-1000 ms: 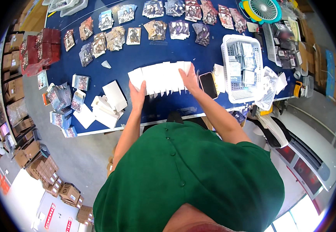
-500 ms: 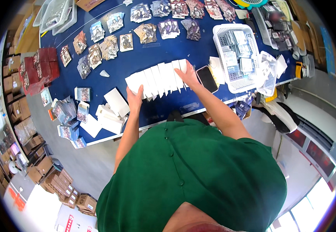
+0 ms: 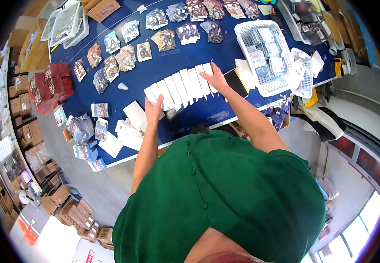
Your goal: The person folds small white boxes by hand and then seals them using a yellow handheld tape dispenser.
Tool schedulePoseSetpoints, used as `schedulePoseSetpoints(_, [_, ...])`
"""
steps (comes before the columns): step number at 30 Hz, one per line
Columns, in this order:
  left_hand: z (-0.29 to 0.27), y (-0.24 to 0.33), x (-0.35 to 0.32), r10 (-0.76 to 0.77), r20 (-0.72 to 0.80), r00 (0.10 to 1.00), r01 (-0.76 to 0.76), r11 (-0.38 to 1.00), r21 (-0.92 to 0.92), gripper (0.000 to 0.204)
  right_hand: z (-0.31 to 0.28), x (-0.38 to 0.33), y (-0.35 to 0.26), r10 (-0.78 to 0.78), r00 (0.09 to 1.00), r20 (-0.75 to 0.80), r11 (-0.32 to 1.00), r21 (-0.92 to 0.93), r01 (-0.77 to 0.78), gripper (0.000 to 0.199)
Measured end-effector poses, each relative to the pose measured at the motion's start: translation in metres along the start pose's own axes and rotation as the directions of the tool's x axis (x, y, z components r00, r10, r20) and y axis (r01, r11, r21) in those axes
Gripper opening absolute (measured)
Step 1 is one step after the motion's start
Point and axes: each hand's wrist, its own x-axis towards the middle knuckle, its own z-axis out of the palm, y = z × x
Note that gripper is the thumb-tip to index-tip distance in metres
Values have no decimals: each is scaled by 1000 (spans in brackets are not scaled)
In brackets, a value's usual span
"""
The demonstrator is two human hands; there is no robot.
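Note:
A row of narrow white boxes (image 3: 180,88) stands side by side on the blue table, fanned in a slight arc with gaps along the near edge. My left hand (image 3: 154,108) holds the row's left end, thumb on the near side. At the right end my right hand (image 3: 216,79) grips the last boxes, its thumb across their tops. Together the two hands hold the row between them. Just right of my right hand lies a dark-screened phone (image 3: 236,83). Left of my left hand are loose flattened white boxes (image 3: 135,115).
Fanned piles of picture cards (image 3: 163,40) spread across the far table (image 3: 185,55). A white basket (image 3: 266,90) of packaged items stands to the right. Red packs (image 3: 52,83) and small blue boxes (image 3: 85,152) sit at the left. A cardboard box (image 3: 102,9) is at the back.
The view has shifted slightly, moving the table's contents in the picture. Both hands remain at the ends of the white box row, whose boxes look a little more evenly lined up.

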Motion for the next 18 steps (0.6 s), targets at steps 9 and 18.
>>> schedulePoseSetpoints(9, [2,6,-8,-54,-57,997,55,998,13,80,-13,-2,10,-61,997,-48,997,50,64,93])
schedulePoseSetpoints(18, [4,-7,-12,-83,-197,977,91,995,33,95,-41,-36,19,-108,992,-63,991,71,112,79])
